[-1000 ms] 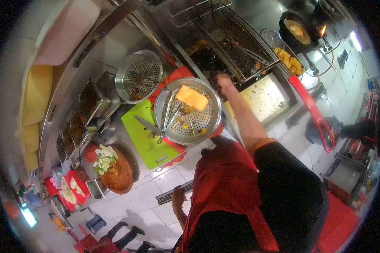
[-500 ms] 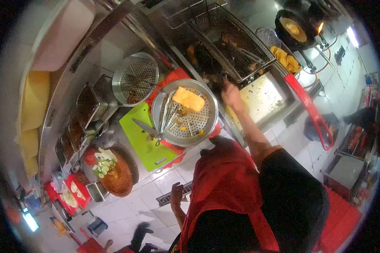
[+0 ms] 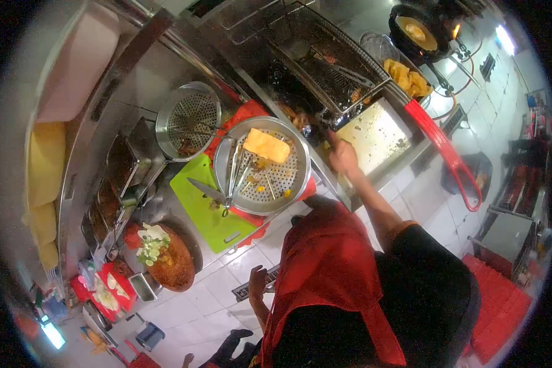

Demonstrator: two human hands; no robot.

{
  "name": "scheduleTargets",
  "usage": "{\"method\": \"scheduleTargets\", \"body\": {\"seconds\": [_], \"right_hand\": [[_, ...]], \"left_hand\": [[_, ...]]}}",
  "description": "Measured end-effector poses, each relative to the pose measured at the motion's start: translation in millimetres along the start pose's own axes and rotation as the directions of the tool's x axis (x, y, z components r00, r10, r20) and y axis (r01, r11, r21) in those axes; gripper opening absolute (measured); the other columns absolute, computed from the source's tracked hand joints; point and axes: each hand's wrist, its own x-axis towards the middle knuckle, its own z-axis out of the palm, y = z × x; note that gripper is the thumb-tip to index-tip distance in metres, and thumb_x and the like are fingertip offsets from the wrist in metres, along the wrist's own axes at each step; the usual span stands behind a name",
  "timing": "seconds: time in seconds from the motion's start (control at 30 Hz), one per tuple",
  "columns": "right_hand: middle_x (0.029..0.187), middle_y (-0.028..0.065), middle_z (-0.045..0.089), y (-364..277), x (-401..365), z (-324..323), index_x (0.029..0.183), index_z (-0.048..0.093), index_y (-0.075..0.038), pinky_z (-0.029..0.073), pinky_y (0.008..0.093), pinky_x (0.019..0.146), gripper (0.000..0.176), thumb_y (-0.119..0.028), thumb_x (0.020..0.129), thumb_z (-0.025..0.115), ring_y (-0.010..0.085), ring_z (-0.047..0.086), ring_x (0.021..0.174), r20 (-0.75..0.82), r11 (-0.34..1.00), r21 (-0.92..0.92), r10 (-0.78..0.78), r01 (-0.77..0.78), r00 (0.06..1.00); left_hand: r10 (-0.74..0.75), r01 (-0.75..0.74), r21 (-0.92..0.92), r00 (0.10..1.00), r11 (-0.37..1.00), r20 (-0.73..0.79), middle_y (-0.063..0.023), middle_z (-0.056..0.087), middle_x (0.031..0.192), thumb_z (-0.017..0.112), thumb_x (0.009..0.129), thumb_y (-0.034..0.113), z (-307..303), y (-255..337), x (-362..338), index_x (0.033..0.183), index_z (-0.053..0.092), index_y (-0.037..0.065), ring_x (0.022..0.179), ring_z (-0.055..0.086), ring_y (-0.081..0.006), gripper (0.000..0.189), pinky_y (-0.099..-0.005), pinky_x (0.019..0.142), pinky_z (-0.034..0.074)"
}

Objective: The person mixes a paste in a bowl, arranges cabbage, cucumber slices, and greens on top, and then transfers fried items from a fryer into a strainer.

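Note:
My right hand (image 3: 345, 158) is closed at the front of the fryer (image 3: 288, 83), beside the pale flat tray (image 3: 377, 138). A dark, thin shape runs from its fingers toward the oil; what it is I cannot make out. My left hand (image 3: 257, 282) hangs low by my apron, fingers loosely bent and apart, with nothing visible in them. Left of my right hand, a perforated metal pan (image 3: 257, 196) holds a golden block of food (image 3: 267, 146), tongs (image 3: 233, 175) and small scraps. A knife (image 3: 205, 189) lies on the green cutting board (image 3: 202, 224).
A wire fry basket (image 3: 331, 58) with a red handle (image 3: 441, 147) sits over the fryer. A second strainer (image 3: 190, 116) stands left. Top right, a black pan (image 3: 420, 34) sits near a burner flame. Another person's leg (image 3: 227, 346) shows at the bottom.
My right hand has drawn slightly back toward me from the fryer. My left hand stays low. The view has shifted a little, and the other person's leg has changed position.

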Motion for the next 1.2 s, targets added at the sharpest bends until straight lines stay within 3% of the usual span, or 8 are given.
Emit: {"method": "scheduleTargets", "body": {"seconds": [0.13,0.2,0.3,0.53,0.63,0.8,1.03,1.2], "right_hand": [[0.108,0.0297,0.064,10.3,-4.5,4.5,0.144,0.042,-0.009,0.050,0.0514,0.089,0.070,-0.006,0.076,0.058,0.0455,0.062,0.101,0.087,0.999,0.026,0.029,-0.031,0.996],[0.106,0.0303,0.064,9.8,-9.2,-2.4,0.145,0.041,-0.010,0.050,0.0512,0.089,0.072,-0.004,0.074,0.057,0.0461,0.062,0.101,-0.064,0.974,0.128,-0.180,0.187,0.982],[0.117,0.0291,0.062,-7.9,-20.8,-22.3,0.138,0.050,-0.006,0.047,0.0464,0.094,0.067,-0.002,0.071,0.049,0.0432,0.060,0.109,-0.004,0.992,0.086,-0.093,0.093,0.996],[0.113,0.0320,0.061,14.6,-30.9,-45.3,0.141,0.045,-0.006,0.048,0.0500,0.093,0.071,0.002,0.071,0.053,0.0469,0.060,0.105,0.019,0.993,0.113,-0.041,0.038,0.999],[0.112,0.0304,0.062,31.9,-36.1,-29.3,0.141,0.045,-0.006,0.048,0.0493,0.093,0.070,0.002,0.071,0.052,0.0465,0.060,0.105,-0.013,0.986,0.117,-0.119,0.119,0.993],[0.111,0.0319,0.062,-7.0,-52.4,-45.8,0.139,0.047,-0.004,0.048,0.0464,0.092,0.063,0.001,0.077,0.051,0.0458,0.061,0.106,0.022,0.983,0.179,-0.051,0.046,0.998],[0.099,0.0295,0.062,-19.2,-60.4,-47.1,0.138,0.048,-0.007,0.050,0.0505,0.082,0.059,-0.002,0.080,0.055,0.0468,0.062,0.091,0.031,0.992,0.127,-0.032,0.028,0.999],[0.102,0.0295,0.062,-12.1,-62.1,-37.5,0.138,0.048,-0.005,0.050,0.0509,0.082,0.056,-0.005,0.082,0.057,0.0474,0.062,0.091,0.027,0.990,0.127,-0.058,0.054,0.998]], "left_hand": [[-0.029,0.022,0.206,0.999,0.978,0.030,-0.0113,0.068,0.101,0.056,0.095,0.004,13.7,48.2,-10.2,0.125,0.054,0.006,0.088,0.062,-0.0160,0.030,-0.0308,0.074,0.050],[-0.179,0.168,-0.137,0.982,0.976,-0.067,-0.0117,0.067,0.103,0.055,0.096,0.005,20.6,79.8,-13.9,0.125,0.054,0.006,0.088,0.063,-0.0163,0.029,-0.0308,0.073,0.050],[-0.337,0.307,-0.198,0.931,0.931,-0.138,-0.0112,0.067,0.104,0.059,0.095,0.009,26.3,102.6,-9.4,0.126,0.054,0.007,0.086,0.062,-0.0146,0.031,-0.0296,0.071,0.050],[-0.247,0.233,-0.123,0.963,0.965,-0.111,-0.0107,0.066,0.101,0.062,0.095,0.020,17.8,97.0,-5.8,0.127,0.054,0.010,0.084,0.062,-0.0128,0.035,-0.0281,0.067,0.049],[-0.396,0.387,-0.187,0.918,0.903,-0.009,-0.0086,0.057,0.114,0.069,0.085,0.020,17.3,103.1,-5.4,0.128,0.052,0.011,0.100,0.056,-0.0203,0.047,-0.0359,0.089,0.050],[-0.253,0.252,-0.148,0.967,0.956,0.014,-0.0075,0.058,0.110,0.066,0.087,0.019,18.1,78.0,-7.0,0.129,0.052,0.012,0.099,0.056,-0.0202,0.045,-0.0359,0.086,0.051],[-0.353,0.342,-0.253,0.936,0.905,0.002,-0.0054,0.060,0.107,0.059,0.094,0.024,26.4,96.1,-7.6,0.128,0.054,0.014,0.097,0.058,-0.0180,0.036,-0.0295,0.082,0.048],[-0.315,0.311,-0.078,0.948,0.947,-0.046,-0.0150,0.067,0.100,0.057,0.096,0.016,29.9,111.2,-6.0,0.129,0.051,0.005,0.082,0.065,-0.0200,0.036,-0.0315,0.066,0.053]]}}
